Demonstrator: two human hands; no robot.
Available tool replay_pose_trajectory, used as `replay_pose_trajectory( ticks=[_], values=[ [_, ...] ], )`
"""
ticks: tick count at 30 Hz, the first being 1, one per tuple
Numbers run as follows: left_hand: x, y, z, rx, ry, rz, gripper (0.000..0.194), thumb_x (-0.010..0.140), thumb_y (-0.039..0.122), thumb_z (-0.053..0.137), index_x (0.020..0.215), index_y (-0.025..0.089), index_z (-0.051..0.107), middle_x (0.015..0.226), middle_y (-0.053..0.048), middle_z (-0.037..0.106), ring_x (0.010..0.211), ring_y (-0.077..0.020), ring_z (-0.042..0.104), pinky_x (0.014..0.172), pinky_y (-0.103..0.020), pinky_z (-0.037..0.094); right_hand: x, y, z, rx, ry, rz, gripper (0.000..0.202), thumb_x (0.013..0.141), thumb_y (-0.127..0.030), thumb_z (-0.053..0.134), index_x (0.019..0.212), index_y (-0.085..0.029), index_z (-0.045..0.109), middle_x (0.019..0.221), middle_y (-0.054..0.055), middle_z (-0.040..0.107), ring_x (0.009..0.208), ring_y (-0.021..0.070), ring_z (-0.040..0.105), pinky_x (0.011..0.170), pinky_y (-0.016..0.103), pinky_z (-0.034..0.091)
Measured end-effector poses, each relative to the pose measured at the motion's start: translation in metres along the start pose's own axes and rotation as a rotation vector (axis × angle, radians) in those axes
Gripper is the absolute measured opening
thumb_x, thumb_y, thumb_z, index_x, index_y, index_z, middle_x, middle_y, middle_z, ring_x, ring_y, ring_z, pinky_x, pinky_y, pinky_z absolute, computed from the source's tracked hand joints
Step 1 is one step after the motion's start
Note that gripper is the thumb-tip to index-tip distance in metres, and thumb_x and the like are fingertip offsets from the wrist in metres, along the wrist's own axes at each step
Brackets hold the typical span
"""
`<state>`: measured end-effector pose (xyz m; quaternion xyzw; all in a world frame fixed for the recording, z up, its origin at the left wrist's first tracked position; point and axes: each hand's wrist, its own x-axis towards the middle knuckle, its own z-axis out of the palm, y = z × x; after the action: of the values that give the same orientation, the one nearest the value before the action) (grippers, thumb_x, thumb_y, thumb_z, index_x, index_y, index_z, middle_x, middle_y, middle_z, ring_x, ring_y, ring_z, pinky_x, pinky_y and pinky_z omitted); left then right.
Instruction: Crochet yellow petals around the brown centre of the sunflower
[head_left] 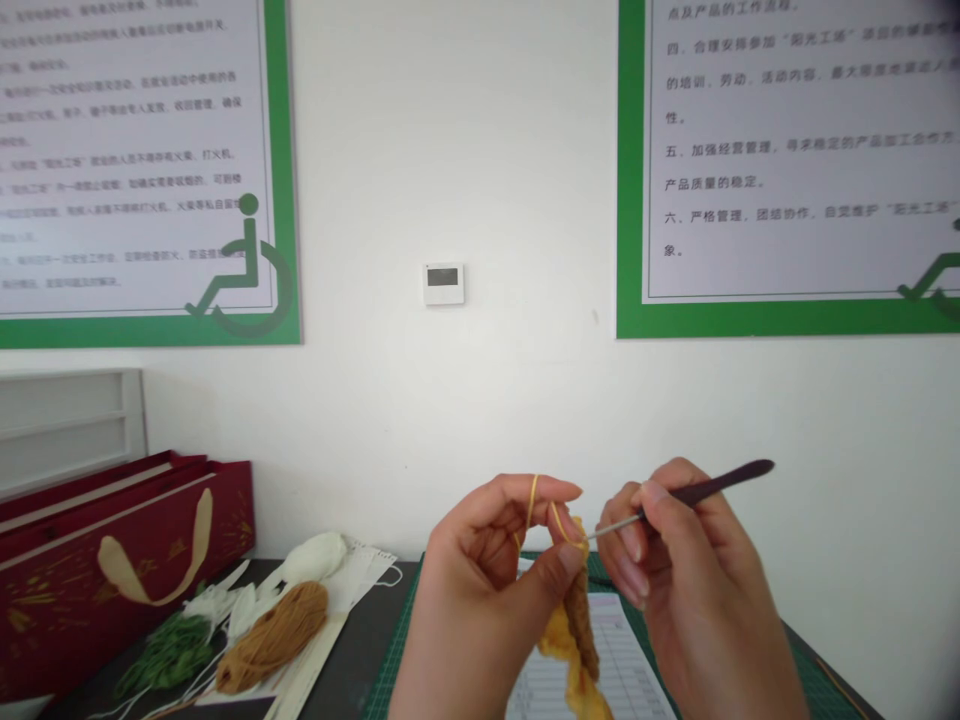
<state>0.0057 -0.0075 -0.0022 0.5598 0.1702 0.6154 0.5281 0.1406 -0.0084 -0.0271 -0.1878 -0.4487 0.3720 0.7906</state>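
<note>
My left hand [502,570] pinches the top of a yellow and brown crochet piece [581,625] between thumb and fingers. A strand of yellow yarn [533,498] loops over its raised index finger. My right hand [694,570] grips a crochet hook [720,483] by its dark handle, pen-fashion. The hook's thin metal shaft points left and meets the top edge of the piece, close to my left fingertips. Its very tip is hidden in the stitches. Below my left hand the piece hangs down over the table.
A printed sheet [626,650] lies on a green cutting mat [394,650] beneath my hands. At the left are a brown yarn skein [274,638], green yarn [169,650], white yarn [315,558] and a red gift bag [127,580]. The white wall [457,410] stands behind.
</note>
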Motion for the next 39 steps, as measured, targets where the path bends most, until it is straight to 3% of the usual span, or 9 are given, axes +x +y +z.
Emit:
replay_pose_trajectory(
  ticks=[6,9,11,15,18,22,26,39],
  values=[
    [0.006,-0.006,-0.005,-0.013,0.036,-0.039,0.029,0.073,0.013,0.088,0.101,0.018,0.08,0.079,-0.002,0.074,0.078,-0.0142,0.067,0.075,-0.024,0.054,0.008,0.008,0.001,0.193,-0.103,0.292,0.036,0.093,-0.042,0.069,0.07,-0.021,0.052,0.063,-0.004,0.054,0.054,0.0081,0.045,0.054,0.021,0.042],
    [0.007,-0.008,-0.008,0.026,0.048,-0.025,0.027,0.074,0.015,0.087,0.1,0.019,0.08,0.078,-0.001,0.073,0.076,-0.0139,0.066,0.074,-0.025,0.054,0.009,0.012,0.003,0.218,-0.117,0.354,0.034,0.091,-0.045,0.071,0.073,-0.021,0.056,0.065,-0.003,0.055,0.058,0.0091,0.046,0.055,0.021,0.043],
    [0.007,-0.007,-0.008,0.054,0.077,-0.009,0.027,0.073,0.016,0.087,0.099,0.02,0.08,0.077,0.0,0.072,0.076,-0.0148,0.067,0.075,-0.027,0.054,0.009,0.013,0.004,0.174,-0.128,0.281,0.032,0.092,-0.044,0.07,0.075,-0.022,0.057,0.068,-0.003,0.057,0.06,0.0096,0.048,0.056,0.02,0.044],
    [0.004,-0.003,-0.006,0.087,0.104,0.013,0.029,0.072,0.015,0.086,0.099,0.021,0.081,0.075,0.0,0.072,0.082,-0.0196,0.069,0.08,-0.032,0.054,0.008,0.018,0.004,-0.061,-0.188,-0.095,0.016,0.094,-0.037,0.071,0.084,-0.025,0.066,0.093,0.0,0.068,0.089,0.0137,0.063,0.078,0.024,0.054],
    [0.002,0.0,-0.004,0.104,0.072,0.023,0.03,0.073,0.013,0.084,0.102,0.022,0.08,0.081,-0.002,0.075,0.088,-0.0207,0.068,0.083,-0.033,0.052,0.008,0.023,0.002,-0.136,-0.215,-0.241,0.004,0.097,-0.032,0.067,0.095,-0.03,0.069,0.098,0.002,0.071,0.098,0.0169,0.067,0.083,0.029,0.056],
    [0.002,-0.001,-0.003,0.068,0.067,-0.005,0.039,0.072,0.012,0.085,0.109,0.023,0.078,0.078,0.0,0.073,0.084,-0.0187,0.067,0.077,-0.03,0.052,0.008,0.026,-0.003,-0.139,-0.135,-0.27,0.003,0.097,-0.031,0.067,0.096,-0.03,0.068,0.091,0.002,0.072,0.092,0.0174,0.067,0.08,0.03,0.056],
    [0.002,-0.001,-0.002,-0.01,0.076,-0.074,0.037,0.067,0.01,0.088,0.102,0.02,0.08,0.075,0.001,0.072,0.075,-0.0142,0.065,0.072,-0.026,0.051,0.008,0.024,-0.005,-0.117,-0.096,-0.251,0.008,0.095,-0.036,0.07,0.096,-0.029,0.067,0.09,0.001,0.071,0.092,0.0186,0.066,0.08,0.032,0.054],
    [0.007,-0.007,-0.011,-0.063,0.06,-0.14,0.035,0.066,0.01,0.09,0.099,0.019,0.082,0.072,-0.001,0.074,0.064,-0.0101,0.059,0.058,-0.021,0.046,0.016,0.013,-0.009,-0.124,-0.147,-0.228,0.013,0.097,-0.041,0.066,0.092,-0.03,0.063,0.079,-0.001,0.072,0.077,0.0184,0.066,0.077,0.033,0.047]
  ],
)
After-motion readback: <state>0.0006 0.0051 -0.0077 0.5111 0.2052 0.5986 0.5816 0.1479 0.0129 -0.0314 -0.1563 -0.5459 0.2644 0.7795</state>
